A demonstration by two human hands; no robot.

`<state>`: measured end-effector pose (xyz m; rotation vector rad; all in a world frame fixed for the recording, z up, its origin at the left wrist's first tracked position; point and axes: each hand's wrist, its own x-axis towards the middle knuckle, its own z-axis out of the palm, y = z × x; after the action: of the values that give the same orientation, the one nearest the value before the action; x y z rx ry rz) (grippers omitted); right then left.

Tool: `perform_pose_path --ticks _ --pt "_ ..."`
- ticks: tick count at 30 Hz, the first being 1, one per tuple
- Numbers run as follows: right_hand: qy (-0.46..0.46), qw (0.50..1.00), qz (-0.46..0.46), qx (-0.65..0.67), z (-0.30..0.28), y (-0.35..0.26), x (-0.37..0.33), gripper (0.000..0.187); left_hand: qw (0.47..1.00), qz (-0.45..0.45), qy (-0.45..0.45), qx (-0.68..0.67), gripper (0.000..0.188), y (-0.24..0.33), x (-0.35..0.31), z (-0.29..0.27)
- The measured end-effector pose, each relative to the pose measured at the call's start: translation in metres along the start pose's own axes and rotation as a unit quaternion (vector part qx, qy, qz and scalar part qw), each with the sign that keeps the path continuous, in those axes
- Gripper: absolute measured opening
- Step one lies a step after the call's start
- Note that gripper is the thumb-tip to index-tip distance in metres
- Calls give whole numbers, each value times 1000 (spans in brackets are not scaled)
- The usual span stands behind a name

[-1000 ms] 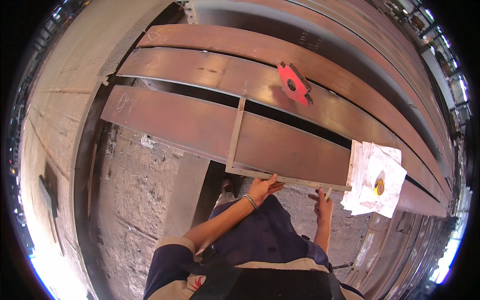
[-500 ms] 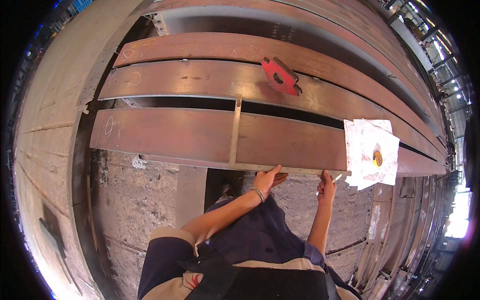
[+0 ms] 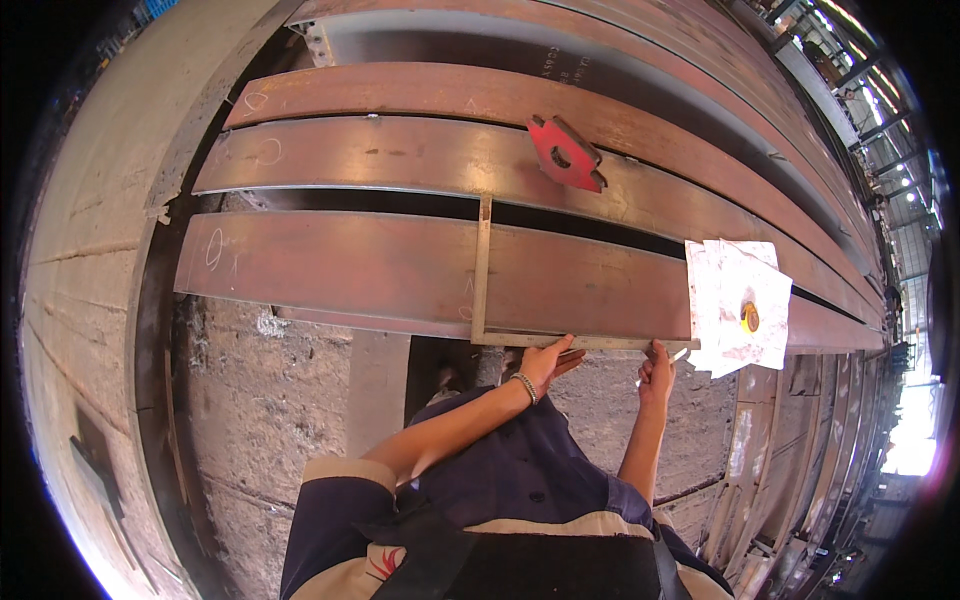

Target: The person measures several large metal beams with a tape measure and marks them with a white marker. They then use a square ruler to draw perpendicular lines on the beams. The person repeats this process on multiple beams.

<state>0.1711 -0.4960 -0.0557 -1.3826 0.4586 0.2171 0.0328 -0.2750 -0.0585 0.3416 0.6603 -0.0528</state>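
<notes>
An L-shaped steel square [image 3: 481, 270] lies on the nearest rust-brown steel beam [image 3: 330, 262], one leg across the top face and the other along the near edge. My left hand [image 3: 546, 366] grips the edge leg, thumb above and fingers partly hidden below. Farther right, my right hand [image 3: 656, 376] pinches a white stick of chalk [image 3: 680, 355], a fingertip at the square's right end. Faint chalk marks show on the beam just left of the crossing leg.
A red magnetic welding holder [image 3: 566, 156] rests on the second beam [image 3: 330, 152]. White paper sheets [image 3: 735, 345] lie at the right, with a yellow tape measure [image 3: 749, 317] on them. Dark gaps separate the beams. Long timber-like strips [image 3: 745, 450] lie at lower right.
The square has slid a little to the right along the beam, and both hands have shifted right with it. Chalk marks now show to the left of its crossing leg.
</notes>
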Motion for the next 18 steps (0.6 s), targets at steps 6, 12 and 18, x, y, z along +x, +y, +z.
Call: perform_pose_path --ticks 6,12,18 --pt "-6 1000 1 9 -2 4 3 25 1000 0 -18 9 34 -2 1 -6" --pt "-2 1000 1 20 -4 8 1 24 999 13 -18 24 35 -8 5 -12" --pt "18 999 -11 30 6 5 -7 24 998 33 5 53 35 -5 8 -12"
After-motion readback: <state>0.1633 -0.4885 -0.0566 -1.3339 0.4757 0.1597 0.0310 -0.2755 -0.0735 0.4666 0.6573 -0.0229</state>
